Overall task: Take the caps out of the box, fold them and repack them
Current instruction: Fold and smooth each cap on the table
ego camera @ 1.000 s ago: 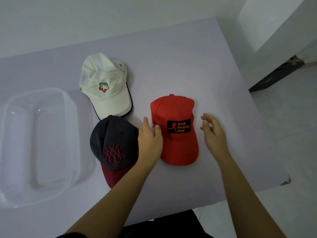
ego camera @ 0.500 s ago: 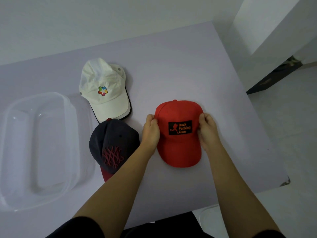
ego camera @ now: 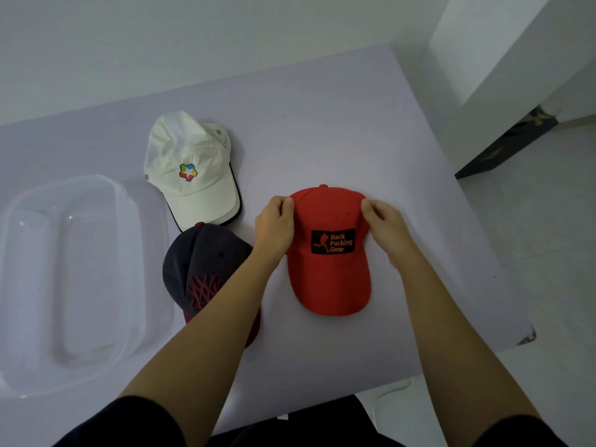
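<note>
A red cap (ego camera: 329, 279) with a black "Back Packing Gear" patch lies on the pale table (ego camera: 322, 124), brim toward me. My left hand (ego camera: 274, 225) pinches the crown's left side near the top. My right hand (ego camera: 385, 225) pinches the crown's right side. To the left lies a dark navy cap (ego camera: 200, 269) with a red stitched emblem and red brim, partly under my left forearm. Behind it rests a white cap (ego camera: 190, 175) with a coloured logo. A clear plastic box (ego camera: 64, 279) stands at the left, with no caps inside.
The table's right edge (ego camera: 477, 221) drops to a white floor. A white wall corner and a dark gap (ego camera: 503, 146) lie at the far right. The near table edge is close to my body.
Both hands closed in from beside the red cap onto its sides, then slid up toward the top of the crown. The other caps and the box have not moved.
</note>
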Tool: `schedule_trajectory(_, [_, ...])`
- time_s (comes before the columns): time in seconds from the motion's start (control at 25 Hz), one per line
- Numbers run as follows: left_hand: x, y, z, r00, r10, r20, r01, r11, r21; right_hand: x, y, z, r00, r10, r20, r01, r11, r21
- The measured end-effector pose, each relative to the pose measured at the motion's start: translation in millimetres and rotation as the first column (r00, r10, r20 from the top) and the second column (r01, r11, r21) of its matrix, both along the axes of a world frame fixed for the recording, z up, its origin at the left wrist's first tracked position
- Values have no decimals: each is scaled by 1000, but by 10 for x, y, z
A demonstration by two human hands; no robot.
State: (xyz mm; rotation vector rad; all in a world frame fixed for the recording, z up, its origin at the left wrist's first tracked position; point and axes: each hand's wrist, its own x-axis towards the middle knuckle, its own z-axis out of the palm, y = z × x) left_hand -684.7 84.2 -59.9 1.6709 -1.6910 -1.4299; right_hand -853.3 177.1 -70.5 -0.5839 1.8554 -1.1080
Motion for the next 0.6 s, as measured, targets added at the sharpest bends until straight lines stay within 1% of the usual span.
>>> schedule_trajectory(0.04, [6, -23, -20, 998, -45, 44, 46, 998, -36, -19, -18, 17, 1000, 2, -19, -2, 1000, 2])
schedule_trajectory(0.16, [36, -78, -91, 983, -101, 153, 116, 988, -97, -16, -13, 46, 999, -22, 24, 22, 1000, 9])
schedule_trajectory(0.24, [46, -89, -79, 982, -99, 158, 115, 989, -96, 3, 0, 47, 1000, 1, 30, -1, 1000, 23])
schedule_trajectory(0.32, [50, -96, -77, 986, -116, 122, 120, 992, -28, -5, -25, 68, 997, 24, 78, -29, 998, 64])
schedule_trajectory(0.44, [79, -206, -61, 995, -91, -50, 97, 988, 123, -71, -79, 104, 984, -24, 178, 0, 991, 132])
schedule_trajectory(0.48, [108, -263, -37, 992, -100, -79, 111, 984, 141, -91, -93, 120, 980, -32, 199, 3, 990, 141])
schedule_trajectory(0.52, [146, -330, -6, 986, -156, -60, 162, 979, 121, -110, -109, 141, 981, -23, 191, -8, 988, 157])
schedule_trajectory(0.6, [221, -459, 62, 937, -337, 93, 334, 941, 50, -135, -128, 189, 992, 38, 123, -60, 980, 188])
